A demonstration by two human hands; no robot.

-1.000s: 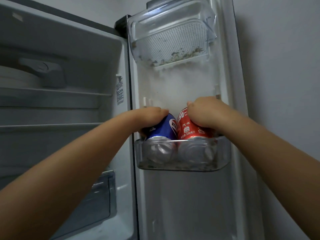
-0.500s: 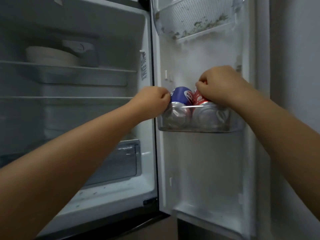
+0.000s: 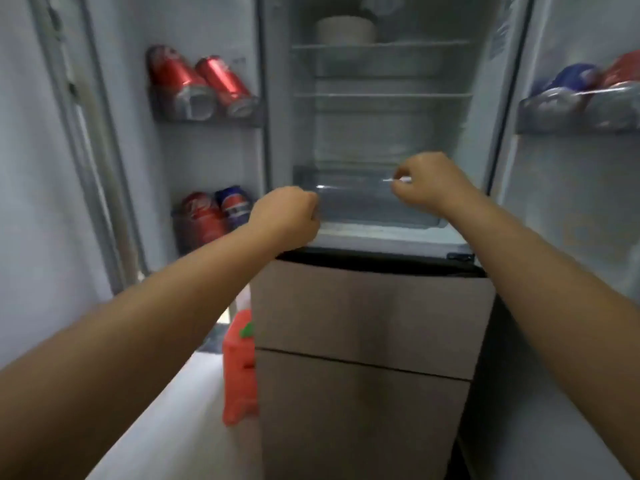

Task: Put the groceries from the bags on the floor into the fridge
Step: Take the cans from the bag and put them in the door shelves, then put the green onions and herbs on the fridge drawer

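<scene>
Both fridge doors stand open. My left hand [image 3: 287, 213] and my right hand [image 3: 422, 183] hang curled and empty in front of the clear crisper drawer [image 3: 360, 199]. A blue can [image 3: 571, 77] and a red can [image 3: 623, 69] sit in the right door bin [image 3: 575, 116]. The left door's upper bin [image 3: 207, 117] holds two red cans [image 3: 197, 79]. Its lower bin holds a red can [image 3: 201, 216] beside a blue can [image 3: 233, 204]. An orange bag [image 3: 240, 368] stands on the floor at the fridge's left corner.
A white bowl [image 3: 346, 29] rests on the top shelf. The shelves [image 3: 381, 95] below it hold nothing. Two brown drawer fronts [image 3: 367, 323] are closed under the open compartment. White walls flank both doors.
Both hands have let go of the cans in the right door bin and pulled back to the middle. The view has swung left and down, showing the whole fridge.
</scene>
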